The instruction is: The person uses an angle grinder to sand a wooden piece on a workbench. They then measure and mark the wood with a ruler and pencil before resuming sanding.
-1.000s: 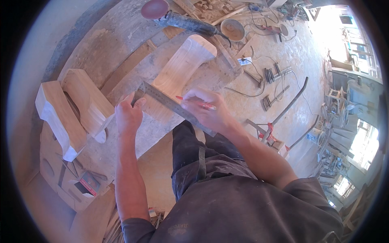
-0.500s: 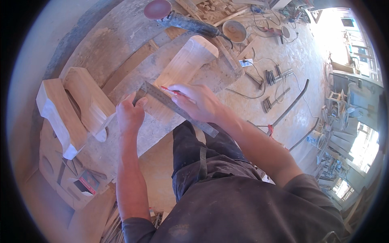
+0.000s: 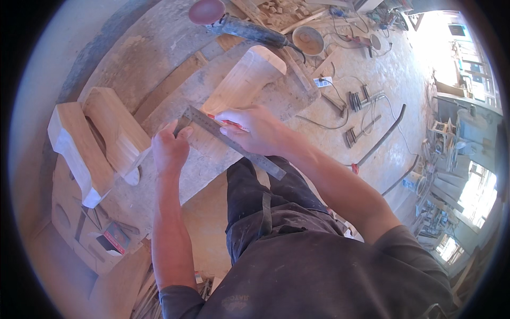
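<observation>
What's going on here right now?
A person's left hand grips one end of a metal square set across a shaped wooden piece. The right hand holds a red pencil, its tip close to the square's edge. Two more shaped pieces sit to the left.

Fisheye view from head height, down over hands (image 3: 170, 150)

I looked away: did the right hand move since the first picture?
Yes, the right hand moved left across the wooden block, closer to the left hand.
</observation>
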The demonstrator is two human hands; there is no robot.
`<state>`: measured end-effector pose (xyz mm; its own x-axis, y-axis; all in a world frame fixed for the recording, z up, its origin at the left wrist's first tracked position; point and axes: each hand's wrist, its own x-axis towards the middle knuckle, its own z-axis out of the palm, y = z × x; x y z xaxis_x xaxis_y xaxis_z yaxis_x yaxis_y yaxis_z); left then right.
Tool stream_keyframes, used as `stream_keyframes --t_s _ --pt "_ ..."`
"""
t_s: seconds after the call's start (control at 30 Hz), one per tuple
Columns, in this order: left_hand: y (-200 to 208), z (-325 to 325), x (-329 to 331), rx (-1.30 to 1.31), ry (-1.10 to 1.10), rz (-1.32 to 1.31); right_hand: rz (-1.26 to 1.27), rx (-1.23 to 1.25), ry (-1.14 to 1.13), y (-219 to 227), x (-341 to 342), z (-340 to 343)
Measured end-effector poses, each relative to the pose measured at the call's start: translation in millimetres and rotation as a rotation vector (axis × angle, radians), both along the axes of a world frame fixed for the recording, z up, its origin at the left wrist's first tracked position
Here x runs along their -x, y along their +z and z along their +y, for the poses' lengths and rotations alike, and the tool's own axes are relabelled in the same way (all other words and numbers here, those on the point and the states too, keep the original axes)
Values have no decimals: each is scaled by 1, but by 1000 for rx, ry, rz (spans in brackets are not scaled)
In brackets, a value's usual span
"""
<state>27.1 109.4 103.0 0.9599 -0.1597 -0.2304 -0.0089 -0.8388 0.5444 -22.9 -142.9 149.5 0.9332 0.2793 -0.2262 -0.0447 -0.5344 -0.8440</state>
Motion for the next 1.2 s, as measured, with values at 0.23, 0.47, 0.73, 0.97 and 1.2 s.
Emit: stream_keyframes --t_s 0.23,0.47,0.73,0.97,1.2 --pt "-3 -1 -2 -11 -13 -16 -58 -14 -31 1 -4 8" --pt "-10 3 -1 -23 -33 -52 244 397 182 53 65 -24" --pt "-25 20 22 104 40 -135 117 301 -75 79 154 -40" --pt "-41 109 162 46 489 -32 164 200 -64 82 186 -65" --pt "-10 142 301 152 1340 159 173 44 258 49 160 -42"
